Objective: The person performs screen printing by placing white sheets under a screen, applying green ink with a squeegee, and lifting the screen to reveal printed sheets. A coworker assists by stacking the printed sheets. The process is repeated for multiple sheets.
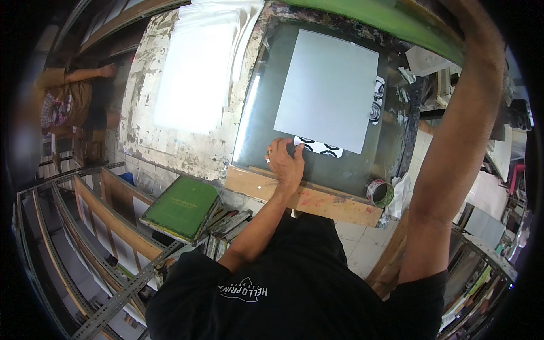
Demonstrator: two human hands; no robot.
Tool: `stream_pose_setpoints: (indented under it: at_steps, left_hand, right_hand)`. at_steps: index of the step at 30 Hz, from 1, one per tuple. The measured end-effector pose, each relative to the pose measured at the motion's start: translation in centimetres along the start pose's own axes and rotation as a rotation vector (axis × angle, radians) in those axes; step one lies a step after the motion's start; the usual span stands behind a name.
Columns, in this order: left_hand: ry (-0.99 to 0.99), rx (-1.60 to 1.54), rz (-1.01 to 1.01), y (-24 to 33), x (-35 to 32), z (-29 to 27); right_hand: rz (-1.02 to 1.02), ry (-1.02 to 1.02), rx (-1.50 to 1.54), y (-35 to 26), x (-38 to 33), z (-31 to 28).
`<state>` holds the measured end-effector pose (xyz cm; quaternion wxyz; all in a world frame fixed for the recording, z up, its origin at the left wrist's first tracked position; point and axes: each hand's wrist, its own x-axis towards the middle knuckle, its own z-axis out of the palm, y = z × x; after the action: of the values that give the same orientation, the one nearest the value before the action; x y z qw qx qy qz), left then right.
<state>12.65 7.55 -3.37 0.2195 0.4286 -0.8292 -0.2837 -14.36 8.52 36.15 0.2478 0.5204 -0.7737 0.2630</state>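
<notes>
Fingers [290, 151] of the left hand [285, 164] lie curled and close together, their tips pressing on the near-left corner of a patterned sheet [323, 148], a white strip printed with black shapes. That strip lies flat on the dark glass plate [266, 130] and pokes out from under the near edge of a large plain grey-white sheet [328, 88], which covers most of the glass. More of the black-and-white pattern shows just beyond the right edge of the grey sheet. The heel of the left hand rests over the wooden rail [317, 201] along the near side of the glass.

On the right, the right arm [459, 141] reaches up and far, toward a raised green frame [391, 20]; its hand is out of the picture, so I cannot tell how its fingers stand.

A roll of tape [381, 192] sits at the right end of the wooden rail. To the left of the glass is a worn white tabletop [147, 130], and nearer on the left lies a green framed screen [182, 207]. At far left, another person [68, 99] is partly visible.
</notes>
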Motion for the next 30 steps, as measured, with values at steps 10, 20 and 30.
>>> stream_pose_setpoints:
  at_steps: [10,20,30]
  left_hand:
    - [0.021,-0.012,0.014,0.2,0.1,-0.1]
    - [-0.019,-0.059,-0.013,0.0,0.2,-0.6]
    - [-0.057,-1.498,0.017,7.4,10.5,-13.5]
  right_hand:
    - [0.197,-0.159,0.064,-1.0,0.5,-1.5]
    - [0.462,-0.257,0.038,-3.1,1.5,-2.0]
    - [0.134,-0.046,-0.026,-3.6,-9.2,2.1]
